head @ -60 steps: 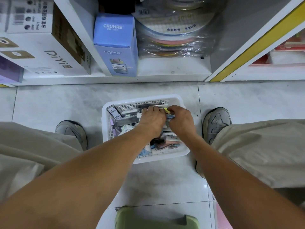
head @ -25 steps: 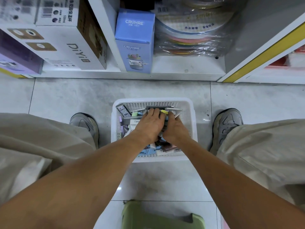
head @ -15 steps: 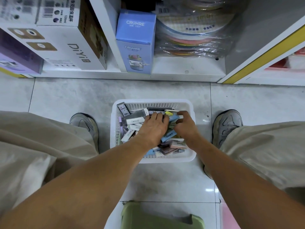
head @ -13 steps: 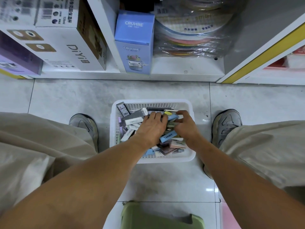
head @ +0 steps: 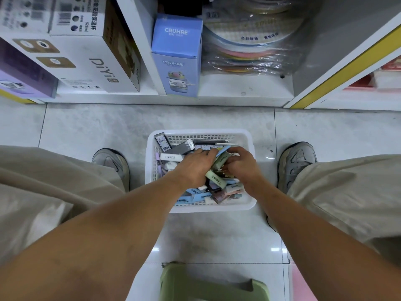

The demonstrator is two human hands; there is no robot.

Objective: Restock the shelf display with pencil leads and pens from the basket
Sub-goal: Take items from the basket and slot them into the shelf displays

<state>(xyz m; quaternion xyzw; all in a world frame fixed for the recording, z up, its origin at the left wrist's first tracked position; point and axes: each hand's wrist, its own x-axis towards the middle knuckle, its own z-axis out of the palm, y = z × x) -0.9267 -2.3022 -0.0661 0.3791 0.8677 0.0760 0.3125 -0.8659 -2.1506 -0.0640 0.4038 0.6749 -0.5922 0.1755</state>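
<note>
One white mesh basket (head: 200, 135) on the tiled floor (head: 86, 124), between two grey sneakers: one at left (head: 111, 162), one at right (head: 296, 161). Basket is heaped with small flat packets of pencil leads (head: 195, 195) in blue, green, pink, white and grey; too jumbled for a firm count, well over ten.

Both hands are down in the basket, near its far right part. Left hand (head: 192, 168) lies palm-down on the heap, fingers stretched toward the far rim, touching packets; whether it grips any, cannot tell. Right hand (head: 239, 162) has fingers curled, pinching one pale green packet (head: 220, 160) that stands tilted between the two hands. A second green packet (head: 216, 181) lies just near of it.

Far side: white shelf unit (head: 217, 98), bottom level. On it, one blue CRUHRE box (head: 176, 55) upright, one white DiYi box (head: 91, 61) at left, one purple box (head: 19, 77) far left, one plastic-wrapped stack of round coloured items (head: 249, 46) at right.

Nearest edge: one green stool (head: 212, 285).
</note>
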